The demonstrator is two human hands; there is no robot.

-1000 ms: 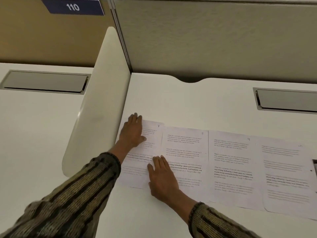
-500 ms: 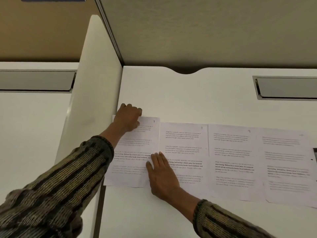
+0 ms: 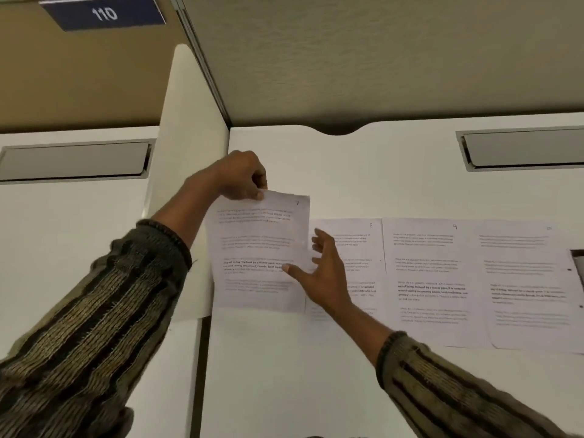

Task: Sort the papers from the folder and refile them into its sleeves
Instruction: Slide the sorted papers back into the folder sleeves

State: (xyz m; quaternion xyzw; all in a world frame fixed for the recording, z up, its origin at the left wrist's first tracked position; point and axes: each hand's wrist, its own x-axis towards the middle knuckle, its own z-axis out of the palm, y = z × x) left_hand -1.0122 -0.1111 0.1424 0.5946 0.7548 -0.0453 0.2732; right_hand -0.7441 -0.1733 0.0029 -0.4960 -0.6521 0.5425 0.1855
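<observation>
Nearest us, two striped sleeves [image 3: 94, 311] reach over a white bench [image 3: 284, 380]. The right grip [image 3: 322, 273] is released, with its fingers spread above sheet 8 [image 3: 360, 235] and its thumb tip touching sheet 7 [image 3: 259, 245] near the right edge. Sheet 7 is lifted at its top and overlaps sheet 8's left side. Sheet 8, sheet 9 [image 3: 426, 273] and a fourth sheet [image 3: 524, 279] lie flat in a row, side by side. A dark thing [image 3: 579, 263] shows at the right border, and we cannot tell what it is. Farther off, the left grip [image 3: 243, 178] pinches sheet 7's top edge. Beyond, a grey hatch [image 3: 521, 150] in the bench is closed, its contents hidden. Farthest, a sign [image 3: 104, 12] reads 110.
</observation>
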